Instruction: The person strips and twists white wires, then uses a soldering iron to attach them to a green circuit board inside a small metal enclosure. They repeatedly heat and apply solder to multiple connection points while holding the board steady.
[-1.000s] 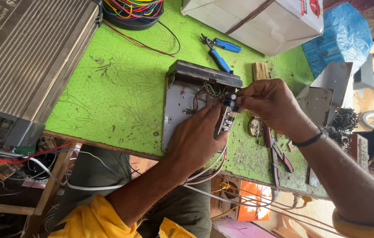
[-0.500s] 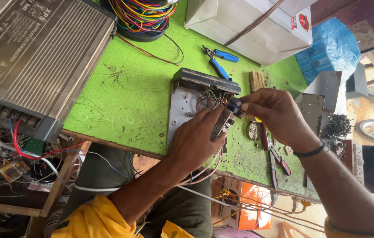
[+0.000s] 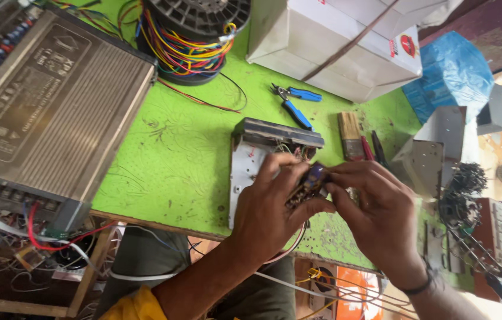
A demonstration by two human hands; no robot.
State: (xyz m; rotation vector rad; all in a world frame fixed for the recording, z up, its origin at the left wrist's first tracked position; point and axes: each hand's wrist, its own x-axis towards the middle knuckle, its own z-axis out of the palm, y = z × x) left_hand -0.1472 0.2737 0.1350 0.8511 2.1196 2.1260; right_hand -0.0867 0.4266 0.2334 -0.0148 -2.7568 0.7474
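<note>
Bare green tabletop [image 3: 185,148] left of the hands; pliers [image 3: 295,104], brush [image 3: 351,135] crowd beyond.

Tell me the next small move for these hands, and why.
Probably lower the small circuit part toward the pale metal chassis. Both the left hand and the right hand pinch it just above the chassis, and thin wires seem to tie it there, so it looks ready to seat.
</note>
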